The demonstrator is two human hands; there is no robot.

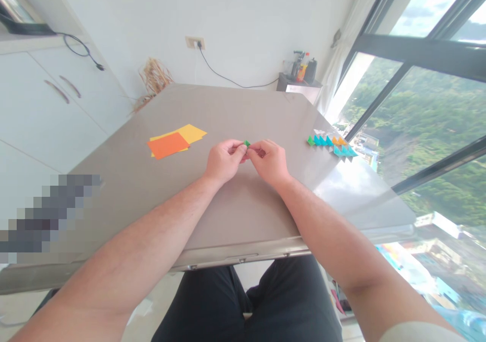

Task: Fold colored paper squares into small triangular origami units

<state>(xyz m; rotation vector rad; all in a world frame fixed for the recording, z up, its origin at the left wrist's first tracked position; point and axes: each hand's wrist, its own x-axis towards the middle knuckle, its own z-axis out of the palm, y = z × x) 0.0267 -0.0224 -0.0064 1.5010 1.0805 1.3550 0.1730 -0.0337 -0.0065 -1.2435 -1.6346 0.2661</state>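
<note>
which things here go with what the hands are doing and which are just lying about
Likely part of it: held green paper piece, orange paper, yellow paper, folded paper pieces

Lying about: dried stalks, red-capped bottle, black cable

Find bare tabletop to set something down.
Bare on the table: the stretch beyond the left hand and right hand, between the yellow paper and the folded pieces; also the patch between the arms. Crowded: around the orange sheet on the yellow, along the folded pieces, at the green piece in both hands.

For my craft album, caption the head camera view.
Left hand and right hand pinch green paper over a table with flat sheets and folded pieces.
</note>
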